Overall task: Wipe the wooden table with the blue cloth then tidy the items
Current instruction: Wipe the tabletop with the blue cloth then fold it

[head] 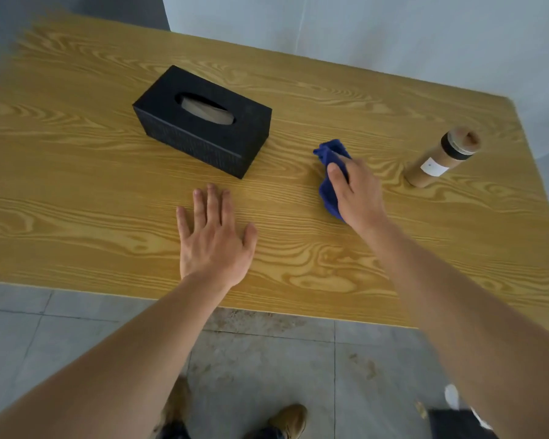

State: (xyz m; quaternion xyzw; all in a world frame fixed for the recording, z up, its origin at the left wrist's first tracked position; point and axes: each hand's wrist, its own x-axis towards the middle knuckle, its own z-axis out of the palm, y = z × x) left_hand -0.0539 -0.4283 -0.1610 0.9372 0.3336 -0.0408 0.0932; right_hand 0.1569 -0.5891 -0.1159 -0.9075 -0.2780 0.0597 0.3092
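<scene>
The left hand (214,240) lies flat on the tabletop (76,191), fingers spread. Further right, the right hand (357,191) presses the bunched blue cloth (328,172) down. Beyond sit 1 black tissue box (203,122) and 1 brown bottle (441,158).

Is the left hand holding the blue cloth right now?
No, the left hand lies flat and empty on the wooden table, while the right hand presses the blue cloth.
</scene>
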